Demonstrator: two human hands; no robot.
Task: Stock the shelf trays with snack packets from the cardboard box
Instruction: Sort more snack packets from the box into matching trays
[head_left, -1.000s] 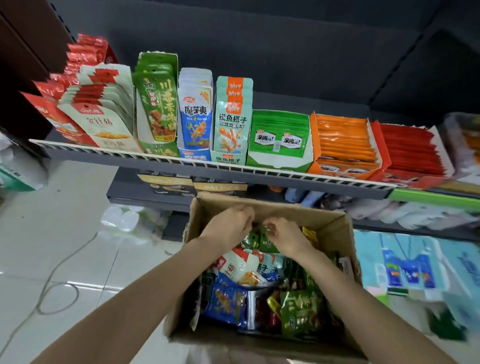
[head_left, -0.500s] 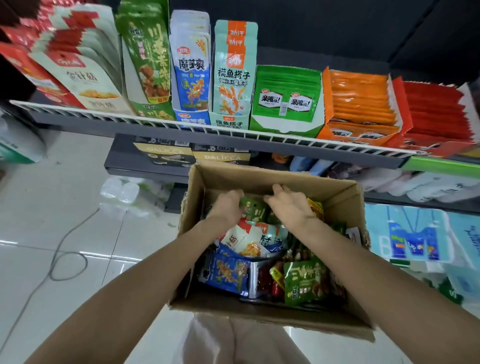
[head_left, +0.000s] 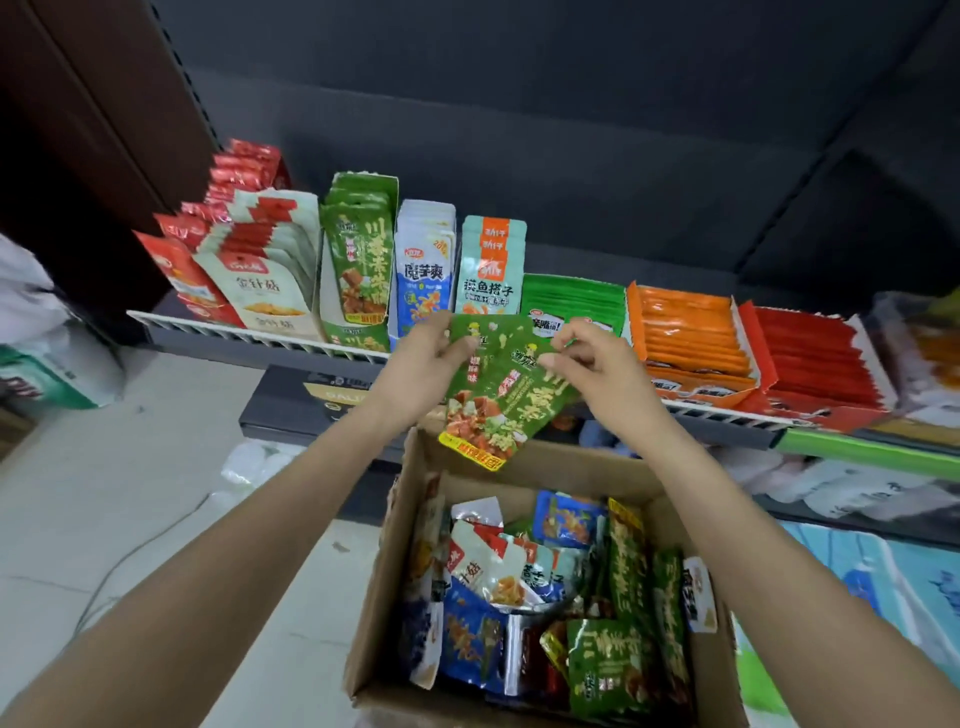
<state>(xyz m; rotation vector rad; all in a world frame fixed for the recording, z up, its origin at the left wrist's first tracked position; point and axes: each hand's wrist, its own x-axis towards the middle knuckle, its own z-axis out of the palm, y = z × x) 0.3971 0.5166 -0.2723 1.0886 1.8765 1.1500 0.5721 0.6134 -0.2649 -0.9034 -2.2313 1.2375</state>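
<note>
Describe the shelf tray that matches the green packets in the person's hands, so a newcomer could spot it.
Start at the grey shelf above the open cardboard box. Third display from the left stands the tall green cardboard tray, between the white mushroom packets and the blue-and-white packets. Only its upright packets are green with yellow lettering.

cardboard box near edge cut off; far-right shelf goods blurred

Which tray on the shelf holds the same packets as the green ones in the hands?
The green tray, second from the left, between the white packets and the blue packets. Its packets match the held packets in colour and yellow print.
</note>
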